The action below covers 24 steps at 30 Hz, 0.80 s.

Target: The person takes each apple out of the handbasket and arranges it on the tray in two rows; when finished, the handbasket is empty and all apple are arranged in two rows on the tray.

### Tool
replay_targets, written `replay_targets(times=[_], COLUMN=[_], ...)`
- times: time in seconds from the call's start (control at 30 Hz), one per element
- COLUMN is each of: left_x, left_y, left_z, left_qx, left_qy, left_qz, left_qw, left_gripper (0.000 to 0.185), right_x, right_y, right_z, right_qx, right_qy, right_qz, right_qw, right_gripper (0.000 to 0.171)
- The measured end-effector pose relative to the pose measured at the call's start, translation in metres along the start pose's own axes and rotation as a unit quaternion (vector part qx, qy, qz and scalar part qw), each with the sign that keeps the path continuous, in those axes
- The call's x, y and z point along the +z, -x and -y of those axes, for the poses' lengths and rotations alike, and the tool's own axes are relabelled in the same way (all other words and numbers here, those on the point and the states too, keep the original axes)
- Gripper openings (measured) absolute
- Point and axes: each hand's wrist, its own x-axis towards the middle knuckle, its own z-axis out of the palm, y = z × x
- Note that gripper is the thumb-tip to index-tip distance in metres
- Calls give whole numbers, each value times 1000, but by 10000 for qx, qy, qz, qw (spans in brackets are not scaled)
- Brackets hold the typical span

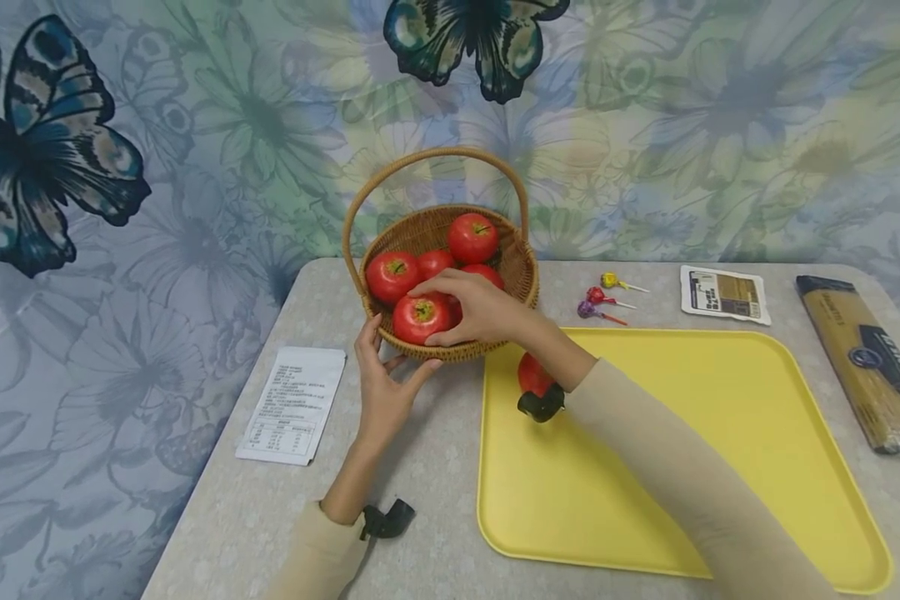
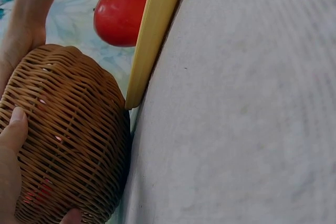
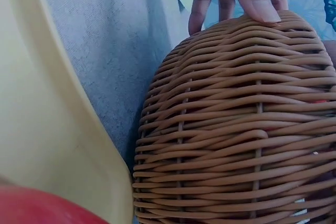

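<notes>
- At the front of the wicker basket [image 1: 516,275], nearest the person: a red tomato [image 1: 420,318], under the right hand [image 1: 474,310], fingers curled over its top and right side, gripping it.
- Against the basket's outer wall, front left: left hand [image 1: 381,385], thumb and fingers spread and pressed flat to the weave, steadying rather than pinching.
- Inside the basket behind the gripped tomato: a tomato at left [image 1: 392,275], one at the back [image 1: 472,237], and two more partly hidden between them, near the right hand.
- Just right of the basket, touching or nearly touching its base: yellow tray [image 1: 690,433], holding one lone tomato [image 1: 532,375] near its upper left corner, partly covered by the right wrist.
- On the grey table [image 1: 435,467] left of the basket: a white printed packet [image 1: 292,403].
- Beyond the tray: three lollipops [image 1: 603,296], a small white sachet [image 1: 724,293], and a long pasta packet [image 1: 866,358] at far right.
</notes>
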Motion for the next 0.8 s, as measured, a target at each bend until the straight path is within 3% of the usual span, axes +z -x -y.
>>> replay_targets(times=[0.2,0.4,0.7,0.8], left_x=[-1,-1,-1,1], left_y=[1,0,-1,-2], left_z=[1,3,5,22], left_qx=[-28,65,139,129], left_qy=[-30,-37,-30,-54], left_qz=[24,22,2,-39], left_qw=[10000,10000,9999,9999], left_gripper=[93,94,94,97], right_x=[-14,-44,-86,-94], right_y=[9,36,116,144], right_z=[6,14,10,1], right_qx=[-153,-449,-194,-75], right_qy=[-117,-190,11,344], right_qz=[-541,-1049,-1647,-1757], right_qw=[9983,9933,9861,9838], right_gripper=[62,63,69,73])
